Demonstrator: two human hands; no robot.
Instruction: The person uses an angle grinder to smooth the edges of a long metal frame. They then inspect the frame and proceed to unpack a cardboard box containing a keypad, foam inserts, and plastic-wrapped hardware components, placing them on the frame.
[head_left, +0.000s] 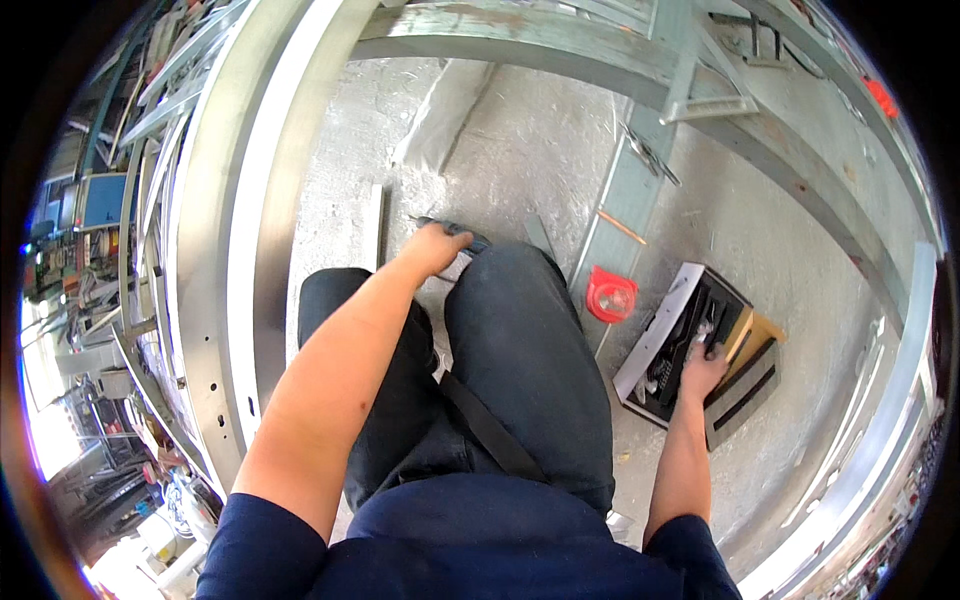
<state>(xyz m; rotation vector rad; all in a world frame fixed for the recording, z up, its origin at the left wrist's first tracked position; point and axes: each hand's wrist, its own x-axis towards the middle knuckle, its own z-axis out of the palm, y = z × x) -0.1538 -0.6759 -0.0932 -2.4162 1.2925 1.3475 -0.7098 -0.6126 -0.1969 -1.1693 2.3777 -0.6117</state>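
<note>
Left of the box (655, 335), my left hand (437, 250) grips a dark tool (479, 243); my right hand (704, 372) — grip unclear — could get nicked by crowded metal pieces (659, 374) inside.

Is a grey, rough floor (550, 130) with pale marks and scratches. Carries, just past three o'clock from the middle of the view, an open box (655, 335) with pale side and dark inside. Bears at ten o'clock a narrow pale bar (375, 225), and between one and two o'clock a thin grey piece (540, 235). Supports, from one to three o'clock, a long flat strip (618, 185). On this strip, holds also a metal tool (650, 155) before two o'clock, a copper-coloured rod (622, 227) at two, a red rounded object (610, 295) at three.
</note>
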